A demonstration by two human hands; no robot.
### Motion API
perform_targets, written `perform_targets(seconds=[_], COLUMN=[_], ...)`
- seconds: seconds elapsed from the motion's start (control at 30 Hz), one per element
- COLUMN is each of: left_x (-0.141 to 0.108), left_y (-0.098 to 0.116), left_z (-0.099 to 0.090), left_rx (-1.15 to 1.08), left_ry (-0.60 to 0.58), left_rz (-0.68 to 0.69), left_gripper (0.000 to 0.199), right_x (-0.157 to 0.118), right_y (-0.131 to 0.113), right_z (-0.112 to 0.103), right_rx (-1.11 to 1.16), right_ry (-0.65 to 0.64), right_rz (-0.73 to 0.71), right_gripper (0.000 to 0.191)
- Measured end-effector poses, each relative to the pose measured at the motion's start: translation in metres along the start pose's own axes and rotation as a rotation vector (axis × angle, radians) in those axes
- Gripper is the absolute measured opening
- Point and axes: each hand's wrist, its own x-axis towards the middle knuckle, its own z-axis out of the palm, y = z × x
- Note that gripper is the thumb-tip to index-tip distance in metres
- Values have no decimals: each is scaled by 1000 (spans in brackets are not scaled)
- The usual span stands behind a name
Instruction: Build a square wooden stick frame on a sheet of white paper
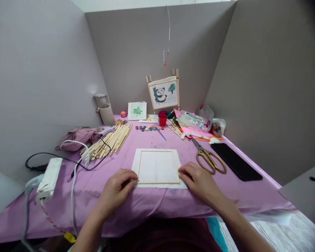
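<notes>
A sheet of white paper [135,164] lies flat near the table's front edge. On it rests a square frame of thin wooden sticks [159,182], its sides set inside the paper's borders. My left hand [120,183] pinches the frame's lower left corner with curled fingers and thumb. At the lower right side, my right hand [196,178] holds the frame between thumb and bent fingers. The exact fingertip contact is partly hidden on both sides. Gold-handled scissors [210,160] lie with blades apart just beyond my right hand.
A black phone [236,161] lies at the right. Bamboo sticks [115,140], a power strip [49,178] and cables are at the left. Paint pots [149,128], a brush [161,133] and a red cup [162,120] stand farther back, below a hanging panda picture [164,94].
</notes>
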Motion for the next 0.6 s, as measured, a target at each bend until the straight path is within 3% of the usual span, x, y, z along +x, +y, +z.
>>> perform_targets(seconds=[0.6], left_x=[0], left_y=[2], left_z=[-1], left_rx=[-16], left_ry=[11], left_rz=[-1], left_gripper=[15], right_x=[-2], right_y=[-2], right_z=[-4], right_rx=[19], right_ry=[-4], right_rz=[-33], right_gripper=[19])
